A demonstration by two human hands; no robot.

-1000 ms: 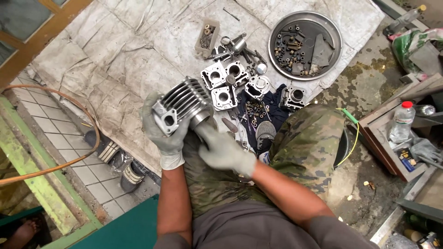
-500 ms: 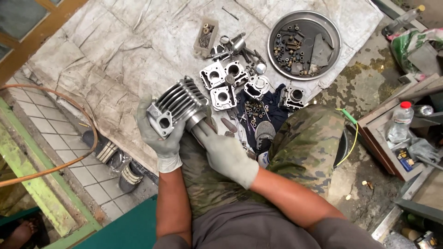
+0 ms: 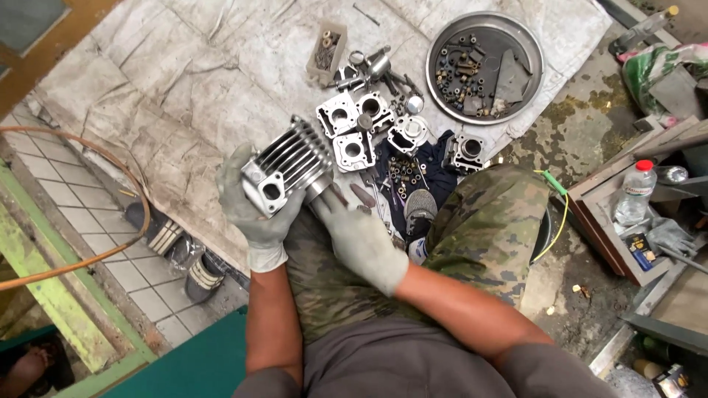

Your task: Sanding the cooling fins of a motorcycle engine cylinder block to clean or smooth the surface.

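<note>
Finned cylinder block held up over the lap, above the near edge of the grey ground cloth. Long axis slanted — port face low and to the person's left, fins climbing up and to the right toward the loose parts on the cloth.

Left hand, gloved, under and behind the low end; fingers wrapped up round the port face, closed on the casting, carrying the weight.

Right hand, also gloved, just beside the block's lower right flank, at the round sleeve end protruding below the fins. Fingers extended toward that sleeve, thumb side up — touching or nearly so; contact cannot be told from this angle. Not closed round anything visible; whether something small sits in the palm cannot be told.

Key relation: sleeve end lies up and to the left of the right fingertips, almost in line with them; right hand the nearer to that end, left hand already committed at the other.

Around: cluster of smaller cylinder parts on the cloth just beyond the block, well clear of both hands. Round metal tray of bolts and bits farther off to the right. Camouflage trouser knee right of the right hand. Plastic bottle in a wooden box at far right. Orange hose curving over the tiled floor at left.
</note>
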